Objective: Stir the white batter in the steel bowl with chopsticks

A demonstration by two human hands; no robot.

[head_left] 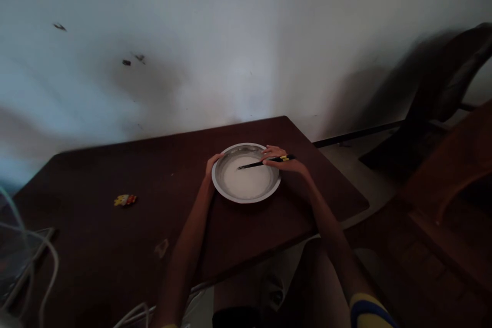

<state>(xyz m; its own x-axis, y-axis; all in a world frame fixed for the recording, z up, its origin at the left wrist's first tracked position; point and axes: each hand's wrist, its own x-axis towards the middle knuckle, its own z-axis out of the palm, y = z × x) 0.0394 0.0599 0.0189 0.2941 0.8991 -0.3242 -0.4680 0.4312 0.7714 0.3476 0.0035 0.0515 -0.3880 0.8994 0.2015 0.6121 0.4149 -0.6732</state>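
A wide metal bowl (221, 191) with a pale rim stands on the dark table, partly filled with a smooth white mixture (246, 182). At its left side my left hand (212, 164) grips the rim, fingers curled over the edge and partly hidden. My right hand (282, 160) is at the right rim, closed around black chopsticks (251, 165) with yellow bands near the top. Their tips slant down to the left, to the white mixture near the bowl's middle; whether they touch it is hard to tell.
The reddish-brown table (172, 215) reaches a stained wall (230, 51). A small yellow and red toy figure (125, 200) lies to the left. Pale cables (54, 266) loop by a flat framed object (31, 261). Wooden furniture (453, 179) and a dark chair (442, 82) stand right.
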